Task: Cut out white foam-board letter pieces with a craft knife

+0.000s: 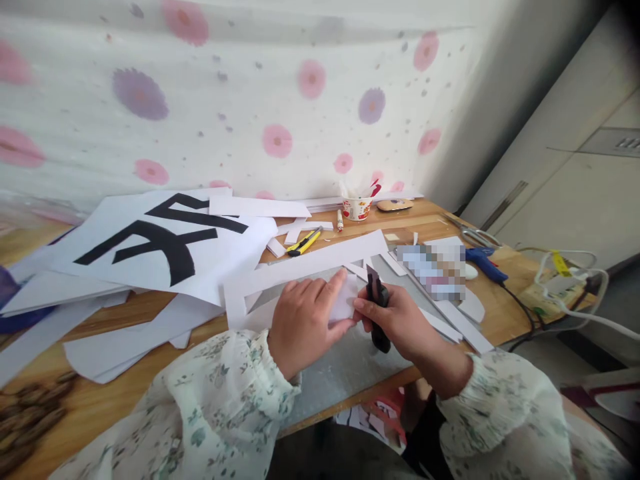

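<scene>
Near the middle of the view, my left hand (307, 320) grips a small white board piece (344, 299) between thumb and fingers. My right hand (397, 320) is closed around a black utility knife (379, 313), its dark blade pointing up and away from me. The right thumb and fingertips meet the right edge of the white piece. Both hands are over a grey cutting mat (330, 373). Behind them lies a white cut-out frame (310, 257), partly covered by my left hand.
White sheets with a black character (185, 260) lie at left. Behind are a yellow knife (305, 241) and a patterned cup (357, 208). On the right are white strips (463, 327), a blue tool (487, 265), scissors (475, 235) and cables. Brown objects (30, 413) sit front left.
</scene>
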Demonstrator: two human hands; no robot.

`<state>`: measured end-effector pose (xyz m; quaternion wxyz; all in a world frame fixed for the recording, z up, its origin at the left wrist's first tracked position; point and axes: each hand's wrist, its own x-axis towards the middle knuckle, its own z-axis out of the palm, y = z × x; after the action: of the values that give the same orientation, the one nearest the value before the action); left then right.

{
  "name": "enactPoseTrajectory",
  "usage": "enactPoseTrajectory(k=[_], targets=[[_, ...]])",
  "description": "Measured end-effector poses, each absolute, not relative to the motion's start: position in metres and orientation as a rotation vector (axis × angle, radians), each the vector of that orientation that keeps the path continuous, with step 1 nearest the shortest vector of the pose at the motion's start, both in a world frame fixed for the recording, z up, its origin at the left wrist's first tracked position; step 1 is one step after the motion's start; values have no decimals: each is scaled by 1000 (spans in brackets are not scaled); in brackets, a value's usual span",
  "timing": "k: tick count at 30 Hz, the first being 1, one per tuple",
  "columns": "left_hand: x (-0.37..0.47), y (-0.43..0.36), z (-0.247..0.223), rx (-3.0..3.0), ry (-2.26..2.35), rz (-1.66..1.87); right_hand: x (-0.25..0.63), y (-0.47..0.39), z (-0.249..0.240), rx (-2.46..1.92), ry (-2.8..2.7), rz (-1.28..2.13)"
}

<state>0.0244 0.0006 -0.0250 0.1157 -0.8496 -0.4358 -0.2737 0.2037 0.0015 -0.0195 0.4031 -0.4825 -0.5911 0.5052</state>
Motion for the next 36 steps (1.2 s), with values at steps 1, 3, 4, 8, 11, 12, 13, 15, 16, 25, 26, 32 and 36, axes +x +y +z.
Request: enactPoseTrajectory(k=[1,3,4,8,11,12,13,15,16,25,26,32,36], targets=[[24,0,-25,-2489,-1266,-811,205,1,-18,-1227,-1515,1262],[25,-1,-24,-2484,-1257,-814,207,0,-16,-1265,-1586,1215],[25,-2,-23,-2481,-1255,-809,207,0,-15,-1291,-1634,1173],[26,-4,-21,-2460,-1250,-770,209,-2,-12,-1396,-1834,924],[27,-4,-21,-2442,-1252,-740,207,-2,-11,-1456,-1923,761],[27,-4,-21,-2442,-1254,-737,207,-2,-11,-1463,-1940,725],[27,-4,-22,-2442,-1256,-738,207,-2,-11,-1463,-1953,692],[27,-4,-22,-2448,-1254,-738,206,-2,-10,-1452,-1977,637],[27,-4,-22,-2451,-1250,-739,206,-2,-10,-1443,-1985,619],[19,6,-20,-2356,-1274,-830,212,3,-18,-1502,-1879,681],[18,8,-20,-2339,-1292,-830,213,5,-20,-1541,-1892,622],[7,20,-16,-2219,-1389,-840,221,16,-37,-1694,-2156,281],[2,22,-13,-2190,-1387,-923,216,20,-50,-1643,-2238,279]])
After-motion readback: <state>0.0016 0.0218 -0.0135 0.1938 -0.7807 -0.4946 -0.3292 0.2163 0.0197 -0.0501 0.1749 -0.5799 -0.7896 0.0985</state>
